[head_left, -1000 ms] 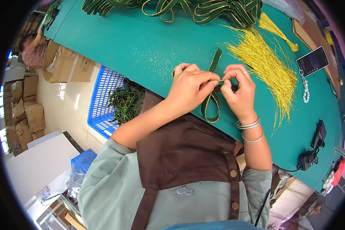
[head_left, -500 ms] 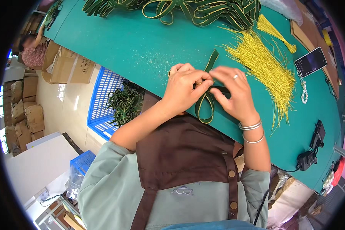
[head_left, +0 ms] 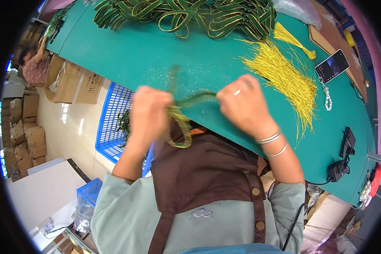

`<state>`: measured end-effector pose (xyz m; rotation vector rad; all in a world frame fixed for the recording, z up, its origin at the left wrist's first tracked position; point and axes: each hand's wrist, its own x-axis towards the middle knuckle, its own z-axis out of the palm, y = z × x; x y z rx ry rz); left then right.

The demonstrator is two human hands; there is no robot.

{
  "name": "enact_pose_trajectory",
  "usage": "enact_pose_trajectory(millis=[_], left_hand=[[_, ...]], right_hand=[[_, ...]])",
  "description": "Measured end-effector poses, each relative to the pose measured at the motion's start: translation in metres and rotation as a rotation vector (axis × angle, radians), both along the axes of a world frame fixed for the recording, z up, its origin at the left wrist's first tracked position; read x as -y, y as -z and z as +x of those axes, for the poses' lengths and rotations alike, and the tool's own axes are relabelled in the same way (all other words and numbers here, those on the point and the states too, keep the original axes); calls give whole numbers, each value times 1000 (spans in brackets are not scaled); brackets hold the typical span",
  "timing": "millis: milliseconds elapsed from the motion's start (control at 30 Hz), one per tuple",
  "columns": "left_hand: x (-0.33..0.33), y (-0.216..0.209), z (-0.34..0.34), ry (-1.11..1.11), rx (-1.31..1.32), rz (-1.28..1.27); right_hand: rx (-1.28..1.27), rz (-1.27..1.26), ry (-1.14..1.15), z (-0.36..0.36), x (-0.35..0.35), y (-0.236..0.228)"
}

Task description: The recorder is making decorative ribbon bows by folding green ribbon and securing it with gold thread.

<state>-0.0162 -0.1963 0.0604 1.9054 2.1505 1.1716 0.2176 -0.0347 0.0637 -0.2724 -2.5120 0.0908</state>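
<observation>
A green ribbon bow with gold edging (head_left: 199, 96) was held in the air over the near edge of the green table (head_left: 114, 46), in front of the apron (head_left: 207, 169). By the left hand (head_left: 150, 108), closed and blurred, the looped part was gripped, one loop hanging beside it. By the right hand (head_left: 243, 101), closed too, the far end of a strand appeared to be pinched; the exact finger placement could not be told.

For this pull, it was judged, the middle was best pinched firmly by the left hand, so that the loop would not be drawn out. The strand was best tensioned evenly and kept flat, its gold edges untwisted.

One bow was counted between the hands. At the far side one heap of similar ribbon bows (head_left: 241, 19) was seen, too overlapped to be counted. Of the gold wire ties, one loose spread (head_left: 279, 70) and one gathered bundle (head_left: 290, 36) were counted, the single strands being too many. One smartphone (head_left: 332, 65), one beaded strap (head_left: 327, 97) and, on the right wrist, two bangles (head_left: 270, 138) were made out. One large blue basket (head_left: 110, 122) was seen below the table, partly hidden.
</observation>
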Motion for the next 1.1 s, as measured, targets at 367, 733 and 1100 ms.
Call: enact_pose_trajectory(millis=[367, 733, 1100], left_hand=[[196, 113, -192, -831, -341, -520], [-170, 6, -93, -211, 330, 34], [-117, -50, -44, 110, 375, 33]], right_hand=[[158, -251, 505, 47, -116, 37], [-47, -260, 546, 59, -91, 40], [-366, -716, 634, 78, -83, 46]])
